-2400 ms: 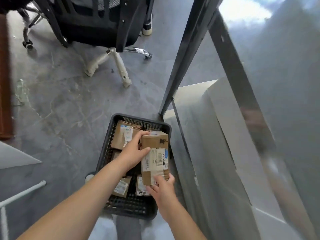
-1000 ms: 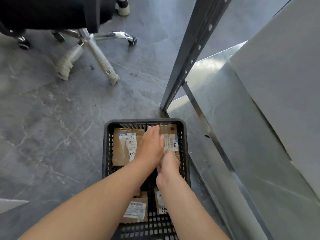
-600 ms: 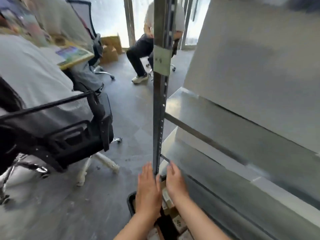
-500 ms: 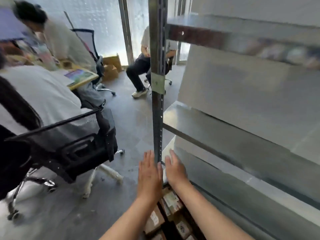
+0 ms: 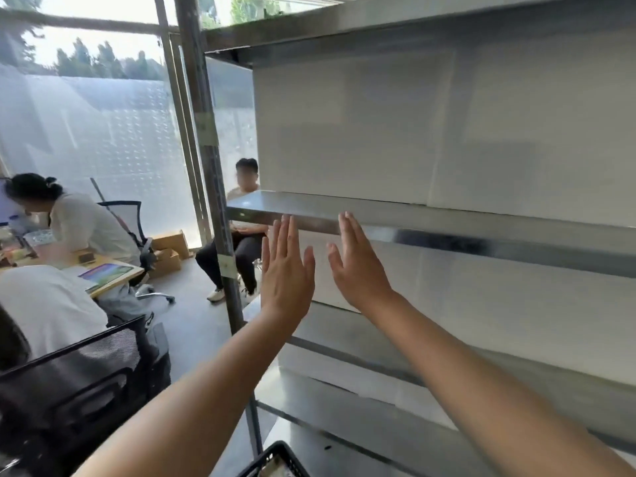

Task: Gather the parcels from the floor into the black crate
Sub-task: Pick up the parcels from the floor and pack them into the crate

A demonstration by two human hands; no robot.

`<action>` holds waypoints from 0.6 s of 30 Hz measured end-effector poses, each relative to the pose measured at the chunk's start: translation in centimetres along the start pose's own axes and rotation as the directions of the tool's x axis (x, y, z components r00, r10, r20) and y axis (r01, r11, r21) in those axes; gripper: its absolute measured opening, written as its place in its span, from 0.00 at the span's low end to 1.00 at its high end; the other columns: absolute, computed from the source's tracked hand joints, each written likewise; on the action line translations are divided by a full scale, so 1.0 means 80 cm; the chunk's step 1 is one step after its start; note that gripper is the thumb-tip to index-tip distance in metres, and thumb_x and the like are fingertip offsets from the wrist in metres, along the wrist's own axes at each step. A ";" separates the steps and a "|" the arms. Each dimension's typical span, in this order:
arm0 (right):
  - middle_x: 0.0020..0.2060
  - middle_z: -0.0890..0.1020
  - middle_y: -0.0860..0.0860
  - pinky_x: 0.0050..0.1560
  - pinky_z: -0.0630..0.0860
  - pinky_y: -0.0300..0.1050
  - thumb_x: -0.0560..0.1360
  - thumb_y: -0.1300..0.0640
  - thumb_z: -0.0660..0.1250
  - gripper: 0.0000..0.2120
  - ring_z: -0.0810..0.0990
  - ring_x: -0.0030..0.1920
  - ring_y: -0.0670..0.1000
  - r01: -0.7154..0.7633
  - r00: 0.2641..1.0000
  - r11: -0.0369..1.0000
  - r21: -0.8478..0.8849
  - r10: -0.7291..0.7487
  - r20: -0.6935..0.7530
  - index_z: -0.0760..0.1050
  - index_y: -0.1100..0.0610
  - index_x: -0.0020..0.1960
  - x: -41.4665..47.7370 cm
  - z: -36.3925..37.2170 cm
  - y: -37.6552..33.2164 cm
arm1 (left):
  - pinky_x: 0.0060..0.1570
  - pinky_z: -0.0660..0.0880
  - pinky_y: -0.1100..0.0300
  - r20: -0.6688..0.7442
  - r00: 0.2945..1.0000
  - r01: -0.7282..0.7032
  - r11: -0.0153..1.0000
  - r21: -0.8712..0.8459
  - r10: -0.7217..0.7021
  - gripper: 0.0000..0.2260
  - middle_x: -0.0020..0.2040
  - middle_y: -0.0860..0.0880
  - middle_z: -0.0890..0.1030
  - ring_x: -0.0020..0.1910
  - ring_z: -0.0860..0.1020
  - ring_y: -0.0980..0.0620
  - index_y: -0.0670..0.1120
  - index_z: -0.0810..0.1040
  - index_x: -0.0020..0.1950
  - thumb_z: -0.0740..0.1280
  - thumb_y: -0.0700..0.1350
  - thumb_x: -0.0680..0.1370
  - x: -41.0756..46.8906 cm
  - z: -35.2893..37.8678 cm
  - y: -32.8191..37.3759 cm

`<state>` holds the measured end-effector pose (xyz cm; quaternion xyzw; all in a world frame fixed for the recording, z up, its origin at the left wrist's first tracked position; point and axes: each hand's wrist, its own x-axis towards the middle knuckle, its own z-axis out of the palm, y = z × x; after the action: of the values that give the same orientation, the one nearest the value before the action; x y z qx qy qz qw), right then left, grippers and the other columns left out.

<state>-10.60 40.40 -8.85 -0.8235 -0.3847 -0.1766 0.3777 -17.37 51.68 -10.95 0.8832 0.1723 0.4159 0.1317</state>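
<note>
Left grip (image 5: pixel 287 273) and right grip (image 5: pixel 358 270) are released, fingers straight, mid-frame. The crate (image 5: pixel 275 454) shows only a corner at bottom centre. Its parcels are probably light and stiff, best pinched across opposite faces.

Both bare forearms are reaching up and forward from the bottom of the view, converging toward the middle. The left hand (image 5: pixel 286 270) is showing its back, fingers straight and together, pointing up. The right hand (image 5: pixel 358 266) is rising beside it, near but apart, fingers straight, holding nothing.
</note>
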 end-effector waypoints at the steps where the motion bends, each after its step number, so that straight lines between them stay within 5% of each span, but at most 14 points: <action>1: 0.80 0.49 0.49 0.77 0.55 0.46 0.84 0.49 0.52 0.28 0.50 0.79 0.48 0.002 0.999 1.000 -0.020 -0.003 -0.043 0.48 0.54 0.81 -0.006 -0.036 0.008 | 0.78 0.40 0.54 -0.004 0.999 -0.046 0.999 -0.021 0.046 0.26 0.81 0.51 0.46 0.79 0.40 0.58 0.46 0.46 0.81 0.46 0.53 0.84 0.002 -0.001 0.037; 9: 0.80 0.45 0.50 0.75 0.39 0.40 0.85 0.51 0.52 0.29 0.43 0.79 0.48 -0.146 0.954 0.941 -0.304 0.052 -0.297 0.45 0.56 0.81 -0.096 -0.297 0.103 | 0.78 0.37 0.56 0.022 0.959 -0.267 0.927 -0.265 0.283 0.26 0.81 0.51 0.44 0.79 0.39 0.58 0.46 0.43 0.81 0.45 0.52 0.85 -0.023 0.033 0.313; 18: 0.80 0.47 0.51 0.79 0.44 0.48 0.83 0.58 0.57 0.31 0.45 0.80 0.48 -0.478 0.840 0.711 -0.516 0.198 -0.505 0.46 0.57 0.81 -0.304 -0.521 0.214 | 0.77 0.37 0.54 0.049 0.756 -0.560 0.684 -0.467 0.652 0.26 0.81 0.50 0.42 0.79 0.38 0.55 0.45 0.41 0.81 0.43 0.52 0.85 -0.133 0.091 0.602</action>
<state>-13.09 -10.52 -4.18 -0.9011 -0.0534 -0.3897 0.1825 -8.64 2.99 -4.69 0.8779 -0.2410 0.3665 0.1922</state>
